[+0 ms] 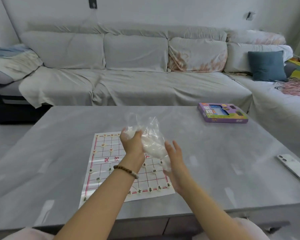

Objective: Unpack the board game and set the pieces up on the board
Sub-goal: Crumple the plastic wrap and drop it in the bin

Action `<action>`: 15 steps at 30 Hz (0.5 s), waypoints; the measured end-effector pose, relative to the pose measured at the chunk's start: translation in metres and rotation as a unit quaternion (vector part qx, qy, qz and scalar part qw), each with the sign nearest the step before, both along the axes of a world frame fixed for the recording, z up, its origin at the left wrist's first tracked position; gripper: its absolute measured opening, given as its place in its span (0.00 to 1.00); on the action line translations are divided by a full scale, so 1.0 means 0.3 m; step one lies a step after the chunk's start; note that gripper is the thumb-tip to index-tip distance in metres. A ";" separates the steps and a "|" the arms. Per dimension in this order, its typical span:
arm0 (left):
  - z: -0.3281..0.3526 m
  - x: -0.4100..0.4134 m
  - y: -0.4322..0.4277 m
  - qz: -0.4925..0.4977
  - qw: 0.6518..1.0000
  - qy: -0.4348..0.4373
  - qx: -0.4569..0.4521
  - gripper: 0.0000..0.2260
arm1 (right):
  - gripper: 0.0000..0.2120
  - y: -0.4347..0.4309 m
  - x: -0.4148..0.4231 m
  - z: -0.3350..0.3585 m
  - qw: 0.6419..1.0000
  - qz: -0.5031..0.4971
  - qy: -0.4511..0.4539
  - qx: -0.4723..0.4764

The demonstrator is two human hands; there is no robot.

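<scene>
Over the board (100, 170), I see the left hand (132, 144) clutching the plastic bag (152, 146) by its top, bag slanting down-right to the flat-fingered right hand (176, 156).

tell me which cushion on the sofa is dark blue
The dark blue cushion standing at the right end of the sofa, by the corner. The other back cushions are pale grey, and one carries a faded orange print.
</scene>
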State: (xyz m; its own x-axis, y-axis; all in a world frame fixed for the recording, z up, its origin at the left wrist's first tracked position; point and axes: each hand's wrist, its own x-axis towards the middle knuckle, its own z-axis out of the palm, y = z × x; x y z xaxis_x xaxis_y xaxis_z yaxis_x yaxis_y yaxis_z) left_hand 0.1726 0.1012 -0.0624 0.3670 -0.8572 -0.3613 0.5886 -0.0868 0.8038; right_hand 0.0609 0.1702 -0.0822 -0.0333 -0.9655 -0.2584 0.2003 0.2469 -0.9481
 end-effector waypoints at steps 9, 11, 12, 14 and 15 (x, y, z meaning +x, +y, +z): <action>0.056 0.252 0.177 -0.148 0.954 -0.248 -0.081 0.17 | 0.33 -0.125 0.382 0.079 0.988 0.001 -0.151 -0.022; 0.090 0.325 0.209 -0.189 0.961 -0.175 -0.104 0.17 | 0.31 -0.125 0.490 0.075 0.992 0.034 -0.119 -0.028; 0.099 0.369 0.217 -0.193 0.962 -0.159 -0.111 0.23 | 0.35 -0.122 0.550 0.073 0.992 0.060 -0.107 -0.034; 0.109 0.475 0.226 -0.172 0.968 -0.140 -0.116 0.30 | 0.38 -0.104 0.677 0.073 0.989 0.109 -0.085 -0.057; 0.116 0.534 0.237 -0.159 0.971 -0.134 -0.118 0.30 | 0.34 -0.099 0.738 0.068 0.987 0.125 -0.075 -0.074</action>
